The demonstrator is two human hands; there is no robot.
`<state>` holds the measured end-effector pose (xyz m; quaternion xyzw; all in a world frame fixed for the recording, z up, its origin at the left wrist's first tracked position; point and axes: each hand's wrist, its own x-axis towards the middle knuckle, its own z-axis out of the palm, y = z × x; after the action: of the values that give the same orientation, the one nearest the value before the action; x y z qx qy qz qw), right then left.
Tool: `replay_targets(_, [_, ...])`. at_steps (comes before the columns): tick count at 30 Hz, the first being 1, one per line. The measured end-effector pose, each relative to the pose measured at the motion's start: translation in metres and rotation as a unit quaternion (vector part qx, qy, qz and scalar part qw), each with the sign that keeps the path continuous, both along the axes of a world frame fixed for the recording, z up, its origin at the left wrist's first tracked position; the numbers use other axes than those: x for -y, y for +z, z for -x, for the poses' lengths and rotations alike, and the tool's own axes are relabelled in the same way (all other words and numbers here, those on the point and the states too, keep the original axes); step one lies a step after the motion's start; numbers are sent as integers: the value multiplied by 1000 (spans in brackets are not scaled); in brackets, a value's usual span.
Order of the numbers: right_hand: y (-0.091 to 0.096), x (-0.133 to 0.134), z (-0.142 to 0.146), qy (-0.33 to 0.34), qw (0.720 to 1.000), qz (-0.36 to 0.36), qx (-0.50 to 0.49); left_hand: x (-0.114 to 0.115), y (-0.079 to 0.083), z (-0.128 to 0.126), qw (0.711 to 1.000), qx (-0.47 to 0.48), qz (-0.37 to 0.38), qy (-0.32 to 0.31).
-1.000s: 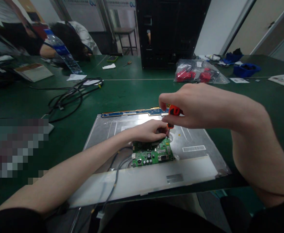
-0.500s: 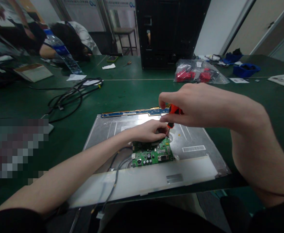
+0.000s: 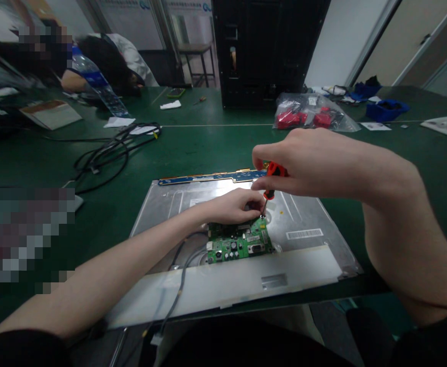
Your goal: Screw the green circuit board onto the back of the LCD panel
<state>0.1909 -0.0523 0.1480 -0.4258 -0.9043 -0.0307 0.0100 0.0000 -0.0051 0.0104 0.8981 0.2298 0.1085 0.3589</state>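
My right hand (image 3: 295, 165) grips a red and black screwdriver (image 3: 273, 176) by its handle. The shaft slants down to a screw spot at the upper right corner of a green circuit board (image 3: 242, 243). Close beside the tip, my left hand (image 3: 238, 205) rests over the board's upper edge, thumb and fingers curled together; whatever they pinch is hidden. Beneath the board lies a metal-backed display panel (image 3: 303, 216) with a white strip (image 3: 223, 285) along its near edge. A blue circuit strip (image 3: 196, 179) runs along the far edge.
Grey cables (image 3: 181, 285) hang from the board over the near edge. Black cables (image 3: 112, 150) lie coiled at left, near a tilted water bottle (image 3: 101, 84). A bag of red parts (image 3: 311, 112) sits before a large black panel (image 3: 269, 51). A person (image 3: 131, 58) is across the table.
The screwdriver and my right hand have shifted very slightly, with the fingers a little changed on the handle. My left hand and the board stay in place.
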Motion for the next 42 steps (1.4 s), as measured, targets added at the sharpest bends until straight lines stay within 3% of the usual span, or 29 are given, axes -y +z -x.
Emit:
replay_targets(8, [2, 4, -1, 35, 999, 18, -6, -2, -3, 0, 1000, 13, 13, -3])
replay_targets(21, [2, 2, 0, 28, 999, 13, -7, -1, 0, 0, 1000, 11, 9, -8])
replay_targets(30, [2, 0, -1, 40, 998, 51, -12, -3, -4, -1, 1000, 15, 9, -4])
replay_targets(38, [1, 0, 0, 12, 1000, 9, -7, 0, -1, 0, 1000, 6, 8, -3])
replay_targets(42, [2, 0, 1, 30, 999, 22, -12, 0, 1, -1, 1000, -1, 14, -2])
